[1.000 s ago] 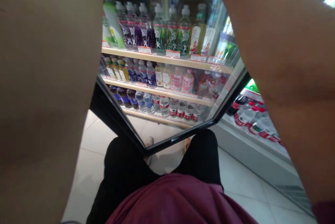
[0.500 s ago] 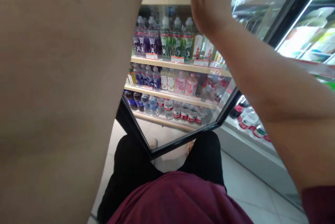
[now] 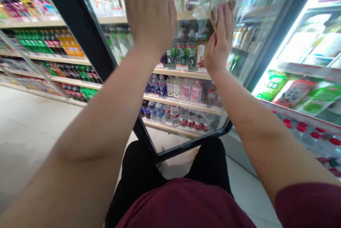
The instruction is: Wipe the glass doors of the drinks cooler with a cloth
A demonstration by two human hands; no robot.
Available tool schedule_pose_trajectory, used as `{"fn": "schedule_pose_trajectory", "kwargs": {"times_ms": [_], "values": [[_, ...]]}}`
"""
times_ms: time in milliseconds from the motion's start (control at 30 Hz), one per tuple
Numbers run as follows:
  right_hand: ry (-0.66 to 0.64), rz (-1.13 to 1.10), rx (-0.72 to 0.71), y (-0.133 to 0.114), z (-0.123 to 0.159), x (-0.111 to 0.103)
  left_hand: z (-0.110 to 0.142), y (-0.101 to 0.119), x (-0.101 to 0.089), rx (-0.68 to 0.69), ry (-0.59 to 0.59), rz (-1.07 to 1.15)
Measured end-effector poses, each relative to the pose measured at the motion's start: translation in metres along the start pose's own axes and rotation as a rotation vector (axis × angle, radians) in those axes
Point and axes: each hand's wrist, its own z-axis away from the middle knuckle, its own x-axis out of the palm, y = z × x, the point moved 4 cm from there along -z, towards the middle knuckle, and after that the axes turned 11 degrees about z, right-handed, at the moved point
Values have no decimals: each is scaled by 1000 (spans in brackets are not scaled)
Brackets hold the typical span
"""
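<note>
A glass door (image 3: 183, 142) with a black frame stands open in front of me. My right hand (image 3: 220, 41) is up against its pane, fingers together over a small crumpled brownish cloth (image 3: 214, 17); most of the cloth is hidden behind the hand. My left hand (image 3: 150, 11) is raised higher and to the left in front of the same pane, its back toward me. Its fingers are stretched and a little apart, their tips cut off by the top edge. I see nothing in the left hand, and cannot tell whether it touches the glass.
Through the glass, shelves hold rows of bottled drinks (image 3: 174, 116). To the right is a lit cooler with packs (image 3: 298, 91) and red-capped bottles (image 3: 315, 139). More bottle shelves (image 3: 58, 57) line the left, beyond the pale tiled floor (image 3: 34, 125). My legs (image 3: 138, 171) straddle the door's lower corner.
My left arm, which filled the left side of the view, has moved away so its hand shows. My right hand has come lower in view, and the cloth now shows. The view takes in more left shelves.
</note>
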Motion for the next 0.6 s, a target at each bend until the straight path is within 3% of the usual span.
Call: {"fn": "schedule_pose_trajectory", "kwargs": {"times_ms": [33, 167, 233, 267, 367, 433, 500, 533, 600], "values": [[21, -19, 26, -1, 16, -4, 14, 1, 4, -113, 148, 78], [-212, -100, -238, -30, 81, -18, 116, 29, 71, -291, 215, 359], [-165, -73, -138, -33, 104, -28, 159, 37, 98, -352, 247, 349], [-112, -67, -19, -33, 113, -33, 173, 40, 105, -368, 264, 321], [-35, -66, 254, -46, 137, -44, 184, 43, 110, -376, 270, 295], [-146, -120, 196, -72, 151, -46, 179, 42, 105, -363, 281, 304], [-233, -186, 13, -99, 165, -49, 175, 41, 99, -328, 315, 280], [-241, -184, 8, -105, 171, -51, 176, 41, 97, -302, 342, 254], [-202, -152, 129, -105, 180, -53, 181, 44, 95, -231, 390, 202]]}}
